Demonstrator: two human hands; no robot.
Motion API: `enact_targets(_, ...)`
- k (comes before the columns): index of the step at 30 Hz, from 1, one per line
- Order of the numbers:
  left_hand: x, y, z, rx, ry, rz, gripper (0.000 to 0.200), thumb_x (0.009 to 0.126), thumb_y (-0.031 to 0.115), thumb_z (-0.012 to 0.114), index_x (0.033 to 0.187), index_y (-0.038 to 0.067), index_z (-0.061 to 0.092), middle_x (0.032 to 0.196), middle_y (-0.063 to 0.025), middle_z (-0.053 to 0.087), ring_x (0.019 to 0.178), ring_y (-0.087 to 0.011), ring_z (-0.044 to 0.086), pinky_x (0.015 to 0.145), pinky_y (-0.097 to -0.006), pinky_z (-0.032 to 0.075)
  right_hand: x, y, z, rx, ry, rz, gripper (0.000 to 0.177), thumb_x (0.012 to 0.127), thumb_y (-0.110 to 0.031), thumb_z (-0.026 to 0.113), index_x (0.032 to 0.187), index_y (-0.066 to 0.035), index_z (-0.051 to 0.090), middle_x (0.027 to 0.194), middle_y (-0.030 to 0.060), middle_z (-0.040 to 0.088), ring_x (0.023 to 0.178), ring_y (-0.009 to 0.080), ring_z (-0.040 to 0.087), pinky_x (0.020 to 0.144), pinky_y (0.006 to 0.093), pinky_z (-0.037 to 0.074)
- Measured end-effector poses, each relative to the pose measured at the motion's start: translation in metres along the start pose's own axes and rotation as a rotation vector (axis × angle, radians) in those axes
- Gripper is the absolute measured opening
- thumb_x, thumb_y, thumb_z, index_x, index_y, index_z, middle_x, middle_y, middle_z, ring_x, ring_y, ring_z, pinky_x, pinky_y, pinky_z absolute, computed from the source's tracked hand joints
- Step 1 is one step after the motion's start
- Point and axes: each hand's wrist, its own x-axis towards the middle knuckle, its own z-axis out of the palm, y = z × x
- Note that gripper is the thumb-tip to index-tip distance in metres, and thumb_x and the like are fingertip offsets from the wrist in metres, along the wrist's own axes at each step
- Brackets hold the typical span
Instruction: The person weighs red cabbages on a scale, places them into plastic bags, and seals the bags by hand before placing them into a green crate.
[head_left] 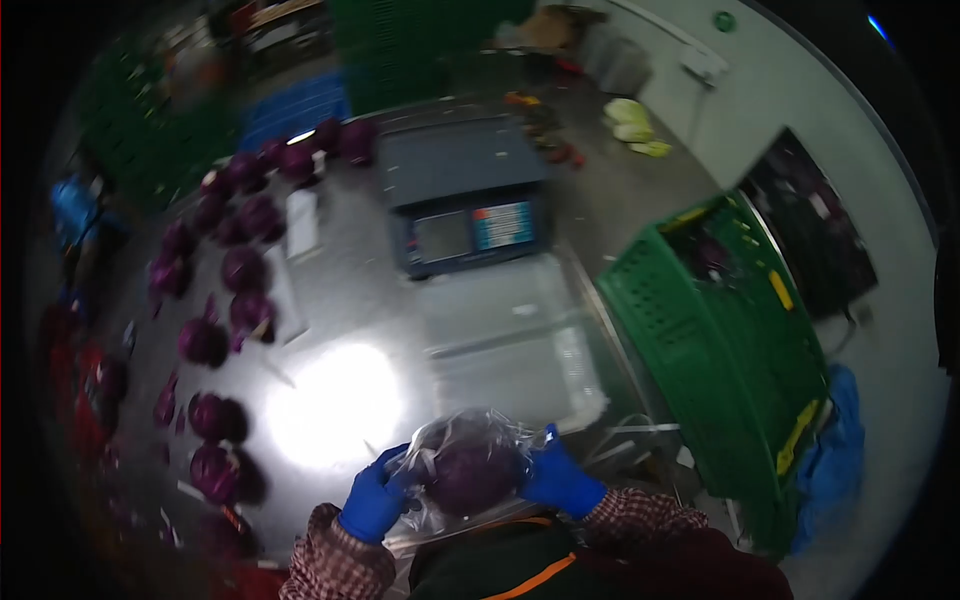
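Note:
A red cabbage (475,472) in clear plastic wrap (432,440) is held up close to my body at the table's near edge. My left hand (378,498), in a blue glove, grips the wrap on the cabbage's left side. On the other side my right hand (560,480), also gloved in blue, has its fingers closed on the wrap. Just beyond the cabbage lies a flat wrapping station (500,385) with a pale film-like surface. Behind that stands a grey weighing scale (455,165) with a display.
Several unwrapped red cabbages (243,268) and loose leaves line the table's left side. A green crate (690,350) with a cabbage inside stands tilted at right. Pale leafy vegetables (630,122) lie at the back. A person in blue (75,215) is at far left.

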Motion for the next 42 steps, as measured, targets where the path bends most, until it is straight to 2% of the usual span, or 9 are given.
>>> enact_targets(3, -0.002, 0.086, 0.066, -0.137, -0.120, 0.178, 0.038, 0.083, 0.006, 0.055, 0.120, -0.001, 0.050, 0.087, -0.0080, 0.062, 0.071, -0.0122, 0.059, 0.061, -0.0238, 0.048, -0.018, -0.087, -0.067, 1.423, 0.407, 0.287, 0.057, 0.088, -0.050, 0.041, 0.129, -0.011, 0.039, 0.127, 0.0106, 0.045, 0.116, 0.0235, 0.044, 0.097, 0.0417, 0.038)
enact_targets(7, 0.057, 0.080, 0.108, 0.472, -0.003, 0.960, 0.033, 0.075, 0.013, 0.067, 0.107, 0.007, 0.060, 0.079, -0.0100, 0.062, 0.067, -0.0201, 0.061, 0.058, -0.0276, 0.048, -0.065, -0.090, -0.252, 0.708, 0.317, -0.187, 0.059, 0.088, -0.051, 0.036, 0.129, -0.009, 0.036, 0.128, 0.0126, 0.042, 0.116, 0.0279, 0.044, 0.096, 0.0433, 0.039)
enact_targets(17, 0.193, -0.102, 0.075, 0.862, 0.025, 0.852, 0.014, 0.072, 0.022, 0.066, 0.081, 0.011, 0.069, 0.104, -0.0106, 0.062, 0.102, -0.0291, 0.055, 0.087, -0.0395, 0.044, -0.052, -0.019, -0.410, -0.913, 0.910, -0.173, 0.065, 0.078, -0.032, 0.061, 0.130, -0.010, 0.030, 0.126, 0.0116, 0.040, 0.118, 0.0252, 0.041, 0.097, 0.0417, 0.039)
enact_targets(20, 0.189, -0.098, 0.076, 0.680, 0.045, 0.786, 0.016, 0.078, 0.022, 0.065, 0.086, 0.009, 0.068, 0.097, -0.0109, 0.064, 0.095, -0.0280, 0.059, 0.082, -0.0360, 0.047, -0.039, 0.025, -0.450, 0.826, 0.757, -0.203, 0.070, 0.073, -0.027, 0.067, 0.130, -0.010, 0.031, 0.125, 0.0108, 0.042, 0.116, 0.0261, 0.043, 0.095, 0.0421, 0.040)
enact_targets(24, 0.163, -0.047, 0.081, 0.146, 0.483, 0.383, 0.013, 0.081, 0.014, 0.062, 0.091, 0.006, 0.066, 0.088, -0.0079, 0.065, 0.076, -0.0140, 0.060, 0.070, -0.0266, 0.047, -0.058, 0.126, -0.562, 0.411, 0.670, -0.018, 0.052, 0.084, -0.039, 0.052, 0.126, -0.010, 0.040, 0.118, 0.0082, 0.048, 0.098, 0.0268, 0.054, 0.076, 0.0462, 0.048)
enact_targets(30, 0.030, -0.029, 0.004, 0.916, 0.770, 1.090, 0.017, 0.074, 0.006, 0.068, 0.091, 0.008, 0.064, 0.088, -0.0087, 0.062, 0.068, -0.0250, 0.059, 0.063, -0.0313, 0.048, -0.071, -0.019, -0.499, -0.557, 1.236, -0.208, 0.036, 0.090, -0.022, 0.044, 0.118, 0.000, 0.050, 0.109, 0.0098, 0.058, 0.088, 0.0195, 0.057, 0.074, 0.0290, 0.047)
enact_targets(33, 0.028, -0.140, -0.039, 0.704, 0.755, 0.198, 0.013, 0.078, 0.010, 0.065, 0.090, 0.006, 0.064, 0.085, -0.0113, 0.064, 0.066, -0.0211, 0.061, 0.061, -0.0311, 0.049, -0.014, -0.111, -0.375, -0.293, 1.118, -0.281, 0.034, 0.090, -0.017, 0.044, 0.120, -0.003, 0.050, 0.112, 0.0085, 0.056, 0.091, 0.0148, 0.057, 0.080, 0.0271, 0.045)
enact_targets(38, 0.011, -0.157, -0.045, 0.232, 1.113, 0.197, 0.018, 0.083, 0.021, 0.060, 0.097, 0.009, 0.063, 0.085, -0.0127, 0.064, 0.072, -0.0223, 0.063, 0.063, -0.0305, 0.049, 0.167, -0.141, -0.171, -0.119, 0.495, -0.278, 0.022, 0.083, -0.008, 0.054, 0.104, -0.002, 0.057, 0.096, 0.0059, 0.060, 0.084, 0.0145, 0.057, 0.075, 0.0263, 0.046)
enact_targets(42, 0.003, -0.175, -0.046, 0.624, 1.013, 0.390, 0.021, 0.081, 0.012, 0.059, 0.102, 0.008, 0.058, 0.085, -0.0109, 0.063, 0.074, -0.0257, 0.063, 0.065, -0.0323, 0.050, 0.322, -0.090, 0.033, -0.353, -0.026, -0.223, 0.080, 0.069, -0.033, 0.075, 0.133, -0.009, 0.033, 0.134, 0.0127, 0.033, 0.117, 0.0282, 0.038, 0.092, 0.0377, 0.039)
